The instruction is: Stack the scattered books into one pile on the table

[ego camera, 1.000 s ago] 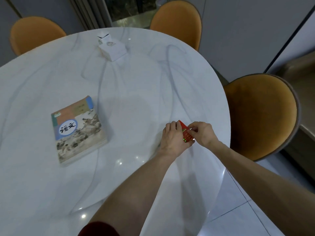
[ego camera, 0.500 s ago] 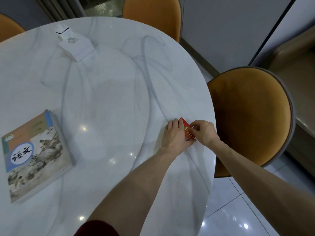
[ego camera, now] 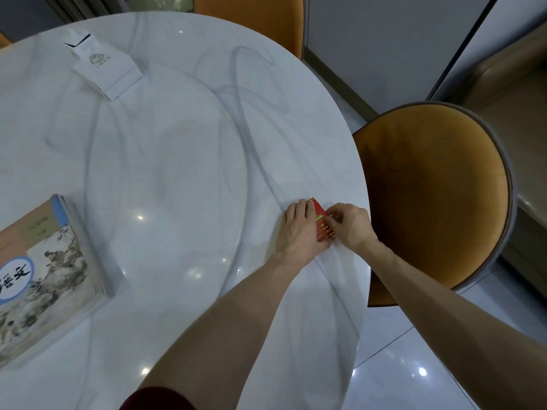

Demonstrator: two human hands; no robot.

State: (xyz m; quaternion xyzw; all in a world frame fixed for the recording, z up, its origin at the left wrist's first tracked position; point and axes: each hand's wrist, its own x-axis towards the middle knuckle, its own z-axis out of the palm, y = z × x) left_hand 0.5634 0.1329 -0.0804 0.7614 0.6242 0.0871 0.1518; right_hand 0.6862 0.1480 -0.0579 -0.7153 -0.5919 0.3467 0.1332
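Both hands are at the right edge of the round white marble table, working on 1 small red booklet with gold print. The left hand lies flat over its left part, fingers stretched, pressing it down and not closed around it. The right hand pinches its right edge between thumb and fingertips. The booklet is flat on the table or only a little raised; I cannot tell which.

The large textbook with a painted cover and blue round label lies well apart, at the left edge of the view. It seems to have other books under it, so a pile may already exist there. In my judgement the red booklet is not yet stacked; it must be lifted and carried over. The white cardboard box at the far side is not a book.
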